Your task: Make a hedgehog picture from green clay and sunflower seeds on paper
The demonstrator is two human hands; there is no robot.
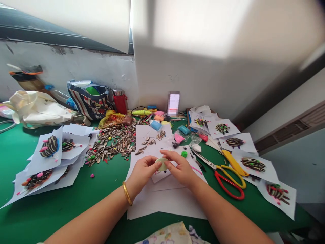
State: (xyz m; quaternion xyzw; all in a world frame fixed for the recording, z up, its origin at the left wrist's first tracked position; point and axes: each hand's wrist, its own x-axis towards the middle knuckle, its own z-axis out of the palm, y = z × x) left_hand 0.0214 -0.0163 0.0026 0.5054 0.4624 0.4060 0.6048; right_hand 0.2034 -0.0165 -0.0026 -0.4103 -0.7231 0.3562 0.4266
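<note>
My left hand (142,171) and my right hand (180,168) meet over white paper sheets (165,200) on the green table (63,210). Both pinch a small pale green lump of clay (162,164) between their fingertips. A gold bangle circles my left wrist. A small bright green clay ball (184,154) lies on the paper just beyond my right hand. A heap of striped sunflower seeds (114,140) spreads out behind my left hand.
Red and yellow scissors (225,176) lie to the right. Seed pictures on paper sit at left (50,147) and right (252,164). Clay packets (156,125), a red flask (120,101) and a striped bag (88,100) stand along the wall.
</note>
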